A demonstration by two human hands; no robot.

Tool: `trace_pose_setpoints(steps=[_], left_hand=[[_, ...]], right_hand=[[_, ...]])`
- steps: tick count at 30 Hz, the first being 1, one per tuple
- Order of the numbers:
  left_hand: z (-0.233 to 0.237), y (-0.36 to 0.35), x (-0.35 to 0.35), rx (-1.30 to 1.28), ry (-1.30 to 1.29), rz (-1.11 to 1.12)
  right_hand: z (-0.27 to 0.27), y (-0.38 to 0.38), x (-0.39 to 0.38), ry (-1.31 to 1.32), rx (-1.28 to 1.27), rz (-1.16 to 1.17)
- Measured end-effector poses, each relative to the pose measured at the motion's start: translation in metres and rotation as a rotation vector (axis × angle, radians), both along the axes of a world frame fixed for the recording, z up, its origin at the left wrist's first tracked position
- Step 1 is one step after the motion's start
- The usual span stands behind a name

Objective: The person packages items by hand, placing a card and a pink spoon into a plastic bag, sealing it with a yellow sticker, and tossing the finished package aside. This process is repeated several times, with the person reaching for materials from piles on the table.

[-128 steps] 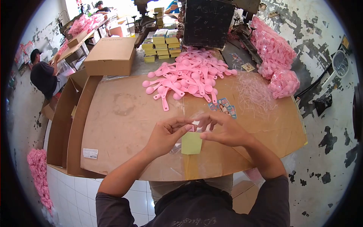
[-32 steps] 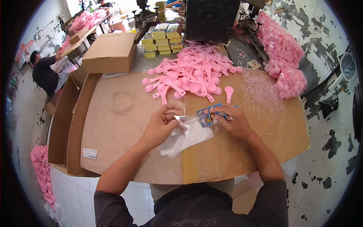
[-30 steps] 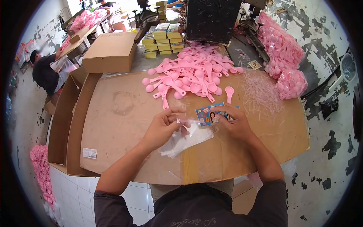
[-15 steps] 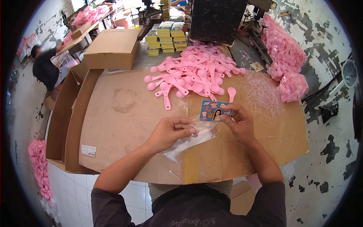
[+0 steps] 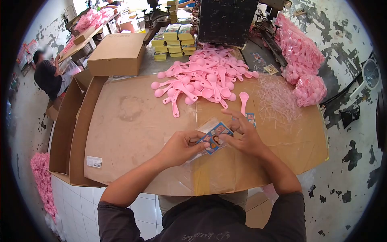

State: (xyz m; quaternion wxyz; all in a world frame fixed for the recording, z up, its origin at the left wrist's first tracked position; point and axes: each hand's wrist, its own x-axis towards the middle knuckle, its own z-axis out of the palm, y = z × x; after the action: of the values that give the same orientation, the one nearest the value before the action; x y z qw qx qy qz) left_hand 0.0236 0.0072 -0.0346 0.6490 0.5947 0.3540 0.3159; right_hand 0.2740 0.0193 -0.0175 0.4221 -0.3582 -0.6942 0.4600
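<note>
Blue card (image 5: pixel 217 137): between the two hands over the cardboard sheet (image 5: pixel 133 141), printed face up, its long axis slanting from lower left to upper right.
Left hand (image 5: pixel 185 148): closed on the card's lower-left end, thumb on top.
Right hand (image 5: pixel 245 138): thumb at the card's upper-right end, fingers bent; whether they pinch it, I cannot tell.
Clear bag (image 5: pixel 209 124): showing beyond the card's upper-left edge, close to the left hand.
Single spoon (image 5: pixel 243 101): bowl pointing away from the person, handle toward the right hand.
Second card (image 5: pixel 250 118): partly hidden behind the right hand's fingers, near the spoon's handle.
Spoon pile (image 5: pixel 205 76): beyond both hands, handles pointing many ways.
</note>
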Motion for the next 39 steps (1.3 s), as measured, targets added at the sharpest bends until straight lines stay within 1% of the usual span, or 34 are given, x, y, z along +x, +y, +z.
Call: trace_pose_setpoints(steps=[2, 4, 7, 9, 10, 12, 15, 18, 21, 24, 27, 30, 33, 36, 39], left_hand=[[0.0, -0.001, 0.002, -0.008, -0.032, 0.05], [0.001, -0.001, 0.003, -0.007, -0.053, 0.084], [0.004, 0.0, 0.002, -0.015, -0.039, 0.1], [0.011, -0.003, 0.001, -0.059, 0.013, 0.089], [0.01, -0.002, 0.0, -0.04, -0.002, 0.093], [0.006, -0.002, 0.0, -0.004, -0.036, 0.101], [0.007, -0.002, 0.001, -0.024, -0.097, 0.158], [0.005, 0.0, -0.004, -0.009, -0.039, 0.115], [0.014, -0.001, -0.006, -0.065, -0.064, 0.147], [0.012, 0.0, -0.007, -0.037, -0.153, 0.18], [0.018, -0.003, -0.005, -0.04, -0.135, 0.188], [0.01, -0.003, -0.005, 0.018, -0.126, 0.145], [0.014, -0.004, -0.007, 0.007, -0.107, 0.112], [0.017, -0.006, -0.007, 0.031, -0.047, 0.066], [0.017, -0.01, -0.006, 0.02, -0.015, 0.0]], right_hand=[[0.003, -0.004, -0.001, -0.003, -0.058, -0.034], [-0.001, -0.003, 0.003, -0.146, -0.076, -0.069], [-0.001, 0.003, -0.003, -0.174, 0.404, 0.096], [-0.002, 0.01, 0.003, -0.211, 0.208, -0.004], [-0.003, 0.015, 0.008, -0.227, 0.109, -0.054], [-0.006, 0.04, 0.027, -0.434, 0.283, -0.498], [-0.011, 0.063, 0.057, -0.994, 0.579, -0.735], [-0.024, 0.068, 0.06, -0.908, 0.583, -0.678], [-0.019, 0.069, 0.056, -0.472, 0.313, -0.68], [0.012, 0.044, 0.051, -0.147, -0.008, -0.368], [0.035, 0.015, 0.037, -0.197, -0.081, -0.106], [0.043, 0.008, 0.03, -0.198, -0.03, -0.077], [0.048, 0.011, 0.031, -0.35, 0.127, 0.034], [0.061, 0.005, 0.019, -0.446, 0.216, 0.148], [0.061, 0.007, 0.011, -0.563, 0.308, 0.237]])
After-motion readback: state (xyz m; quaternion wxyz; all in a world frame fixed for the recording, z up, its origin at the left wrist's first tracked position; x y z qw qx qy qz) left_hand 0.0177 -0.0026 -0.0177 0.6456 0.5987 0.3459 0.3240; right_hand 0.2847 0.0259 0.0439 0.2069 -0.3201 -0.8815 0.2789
